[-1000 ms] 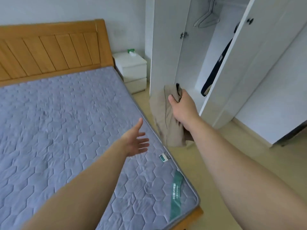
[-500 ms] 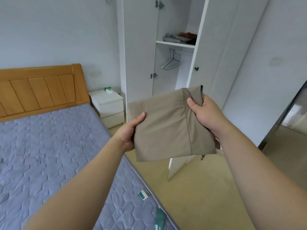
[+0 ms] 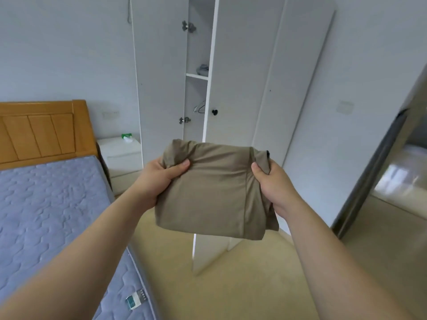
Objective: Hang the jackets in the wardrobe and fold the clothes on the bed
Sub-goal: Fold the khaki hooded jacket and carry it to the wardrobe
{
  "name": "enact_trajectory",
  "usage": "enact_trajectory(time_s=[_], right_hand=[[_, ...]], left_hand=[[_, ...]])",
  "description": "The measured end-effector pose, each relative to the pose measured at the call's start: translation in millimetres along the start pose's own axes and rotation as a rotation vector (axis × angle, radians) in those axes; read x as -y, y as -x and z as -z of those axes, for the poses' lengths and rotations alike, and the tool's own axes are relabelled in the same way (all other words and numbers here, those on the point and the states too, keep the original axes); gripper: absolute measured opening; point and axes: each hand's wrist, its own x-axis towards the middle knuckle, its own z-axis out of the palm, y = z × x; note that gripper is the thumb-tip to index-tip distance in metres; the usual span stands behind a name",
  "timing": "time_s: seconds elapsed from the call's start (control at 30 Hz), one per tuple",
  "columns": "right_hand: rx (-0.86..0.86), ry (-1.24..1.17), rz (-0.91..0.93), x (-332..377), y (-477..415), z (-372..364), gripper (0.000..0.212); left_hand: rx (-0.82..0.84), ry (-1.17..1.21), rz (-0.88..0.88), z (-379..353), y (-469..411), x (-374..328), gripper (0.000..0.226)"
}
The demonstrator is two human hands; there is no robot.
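Finds a folded tan garment (image 3: 215,195) held up in the air over the floor (image 3: 231,285), between bed (image 3: 50,204) and wardrobe (image 3: 159,77), touching neither. Notes the left grip (image 3: 159,179) closed on the upper left corner, thumb across the front face, fingers hidden behind. Notes the right grip (image 3: 275,188) closed likewise on the upper right edge, thumb in front, bunching a doubled layer there. Judges the two-corner hold as meant to keep the folds flat and square in carrying, and to stop the lower edge from dropping open. Observes some slack cloth at the bottom right, hanging just below the main fold. Records the wardrobe straight ahead with a door (image 3: 240,77) swung open, showing a shelf (image 3: 196,76) with a small pile of clothes (image 3: 202,69) on it and a bare hanger (image 3: 199,107) lower down. Cannot tell the type of garment from the folded shape. Takes the step in hand as carrying a finished fold toward the shelf rather than the hanger, given the folded state and the pile up there. Advises lifting level to shelf height and sliding in beside the pile, without loosening either corner early. Flags a risk of unfolding on release from one side first. Places the nightstand (image 3: 120,153) beside the bed, well clear of the likely path.
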Motion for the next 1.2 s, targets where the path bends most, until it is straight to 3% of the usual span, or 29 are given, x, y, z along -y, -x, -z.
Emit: enact_trajectory(time_s=[0.2, 0.27, 0.37, 0.4, 0.47, 0.57, 0.67, 0.8, 0.9, 1.0, 1.2], right_hand=[[0.035, 0.04, -0.007, -15, -40, 46, 0.028], [0.017, 0.18, 0.065, -13, -44, 44, 0.03], [0.028, 0.345, 0.177, -12, -52, 37, 0.026], [0.048, 0.378, 0.203, -12, -55, 33, 0.025], [0.107, 0.458, 0.264, -11, -62, 22, 0.023], [0.207, 0.593, 0.381, -11, -74, -4, 0.019], [0.324, 0.658, 0.5, -10, -95, -41, 0.013], [0.468, 0.696, 0.639, -4, -125, -90, 0.005], [0.581, 0.74, 0.799, -4, -144, -129, 0.003], [0.644, 0.716, 0.899, -9, -160, -162, 0.011], [0.683, 0.498, 1.04, -14, -203, -205, 0.016]], left_hand=[[-0.187, -0.146, -0.088, -61, -2, 1, 0.025], [-0.188, -0.123, -0.034, -63, -1, 8, 0.047], [-0.125, 0.008, 0.097, -55, -2, 22, 0.097], [-0.127, 0.037, 0.11, -51, -4, 29, 0.103], [-0.188, 0.067, 0.131, -45, -11, 40, 0.096], [-0.413, -0.01, 0.12, -41, -22, 67, 0.047], [-0.585, -0.002, 0.167, -18, -37, 100, 0.04], [-0.348, 0.097, 0.288, 30, -38, 125, 0.027], [-0.153, 0.05, 0.461, 64, -47, 139, 0.036], [-0.156, -0.037, 0.606, 78, -66, 144, 0.027], [-0.233, -0.11, 0.639, 109, -104, 142, 0.017]])
